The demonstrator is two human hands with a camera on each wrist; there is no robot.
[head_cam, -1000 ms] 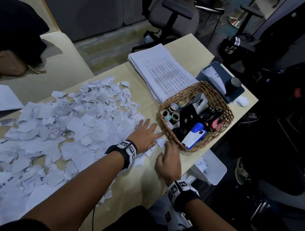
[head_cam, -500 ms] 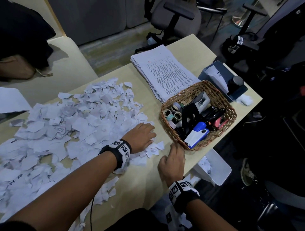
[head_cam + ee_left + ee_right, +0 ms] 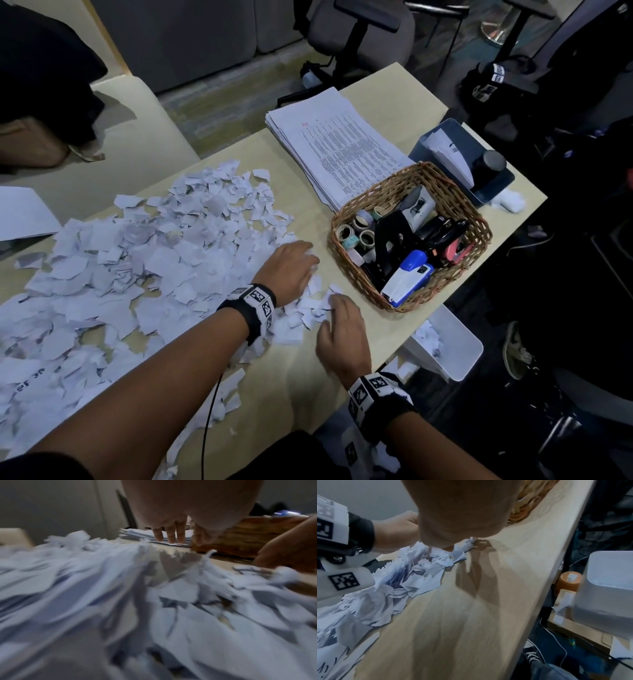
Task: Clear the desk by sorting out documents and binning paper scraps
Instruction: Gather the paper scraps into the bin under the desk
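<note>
Nearest, the right hand point(image 3: 342, 337) lies palm down on the bare wooden desk point(image 3: 363, 346) close to its near right edge, fingers fairly straight and reaching left so that the tips touch the right fringe of the torn paper scraps point(image 3: 137, 274); it closes round nothing that can be seen; in the right wrist view the fingertips are hidden behind the palm, with crumpled scraps bunched just under them. Just beyond and to the left, the left hand point(image 3: 289, 265) rests on top of the scraps, fingers bent downward over the heap's right end; in the left wrist view the fingers point(image 3: 169, 534) hang spread and pointing down, and whether they have hold of any paper I cannot tell, since that view is blurred. The scraps cover the desk's left and middle in a broad white heap, running off the near left edge. Below the desk's right edge stands a white bin point(image 3: 455, 346) on the floor, a few scraps inside it. Right of the hands sits a wicker basket point(image 3: 479, 219) holding tape rolls point(image 3: 356, 233), a black hole punch point(image 3: 390, 236) and a blue and white stapler point(image 3: 407, 277). Farther off, touching the basket's far left side, lies the stack of printed documents point(image 3: 339, 150); right of it is a blue-grey tray point(image 3: 459, 137) with a dark cylinder; an office chair point(image 3: 359, 31) stands beyond the desk.
</note>
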